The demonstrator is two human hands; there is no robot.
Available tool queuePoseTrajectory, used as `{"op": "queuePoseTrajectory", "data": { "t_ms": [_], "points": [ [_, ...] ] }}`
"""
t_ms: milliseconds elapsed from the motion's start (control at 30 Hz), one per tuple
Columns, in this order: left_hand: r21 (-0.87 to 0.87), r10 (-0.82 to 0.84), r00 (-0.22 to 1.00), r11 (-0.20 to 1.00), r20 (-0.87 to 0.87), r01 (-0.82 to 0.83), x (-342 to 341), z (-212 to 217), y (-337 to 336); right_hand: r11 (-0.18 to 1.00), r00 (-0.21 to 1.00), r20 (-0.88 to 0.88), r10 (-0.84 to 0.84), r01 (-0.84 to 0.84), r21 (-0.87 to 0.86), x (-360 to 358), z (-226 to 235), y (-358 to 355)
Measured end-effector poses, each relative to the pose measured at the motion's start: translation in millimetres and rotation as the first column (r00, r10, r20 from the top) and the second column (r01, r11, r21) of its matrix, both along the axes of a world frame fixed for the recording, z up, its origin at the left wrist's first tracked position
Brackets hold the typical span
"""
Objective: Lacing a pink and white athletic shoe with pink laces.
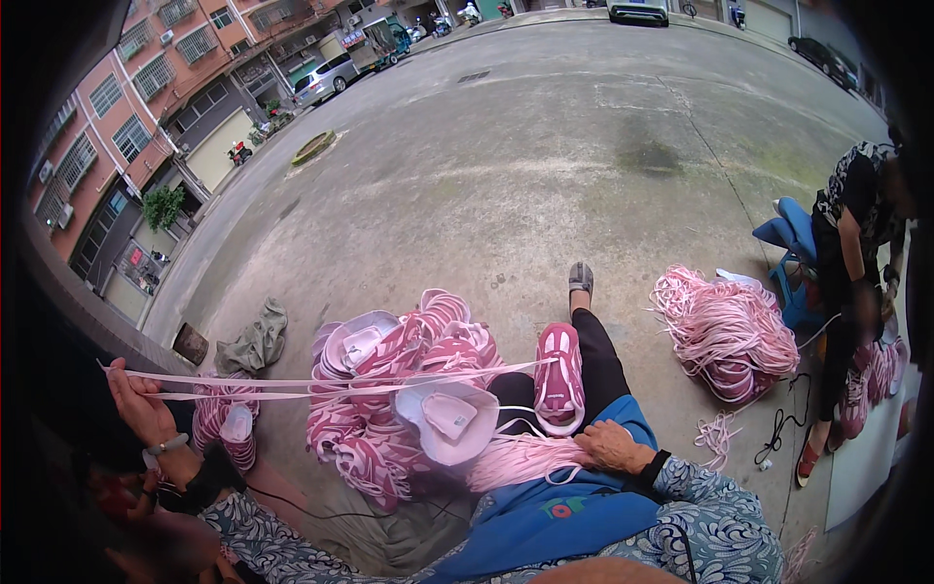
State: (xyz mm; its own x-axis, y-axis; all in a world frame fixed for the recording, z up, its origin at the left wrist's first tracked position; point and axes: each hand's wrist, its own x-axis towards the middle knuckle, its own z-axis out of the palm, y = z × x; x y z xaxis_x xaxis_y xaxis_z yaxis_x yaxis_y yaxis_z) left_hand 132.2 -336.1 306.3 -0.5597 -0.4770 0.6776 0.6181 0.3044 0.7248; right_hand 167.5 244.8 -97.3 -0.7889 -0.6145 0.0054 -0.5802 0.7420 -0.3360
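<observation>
Head view: a left hand (138, 401), fingers clamped on a pale pink lace (282, 395), stretches it from a pink shoe upper (558, 384) on dark-trousered legs (605, 362); the right hand (615, 447), finger grip unclear, touches bundled laces (525, 461).

Wide fisheye view from the wearer's head, looking down and forward: close above the right fingers (592, 440) and apron (530, 518), with the left fingers (121, 383) near its left edge — pavement (486, 185) stretching beyond both, buildings (122, 117) bending far past the left ones.
</observation>
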Motion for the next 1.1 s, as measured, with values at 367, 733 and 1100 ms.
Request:
{"op": "queuePoseTrajectory", "data": {
  "t_ms": [367,733,1100],
  "points": [
    [-0.028,-0.452,0.886,0.889,0.104,0.457,-41,-92,233,0.727,0.964,-0.107,-0.244,0.108,-0.678,-73,142,-3],
    [-0.306,-0.474,0.785,0.738,0.398,0.601,-45,-192,377,0.595,0.894,-0.298,-0.334,-0.046,-0.802,-70,218,-64],
    [-0.401,-0.453,0.794,0.692,0.406,0.600,-42,-241,378,0.636,0.938,-0.213,-0.274,0.011,-0.771,-74,184,-58]
  ]
}}
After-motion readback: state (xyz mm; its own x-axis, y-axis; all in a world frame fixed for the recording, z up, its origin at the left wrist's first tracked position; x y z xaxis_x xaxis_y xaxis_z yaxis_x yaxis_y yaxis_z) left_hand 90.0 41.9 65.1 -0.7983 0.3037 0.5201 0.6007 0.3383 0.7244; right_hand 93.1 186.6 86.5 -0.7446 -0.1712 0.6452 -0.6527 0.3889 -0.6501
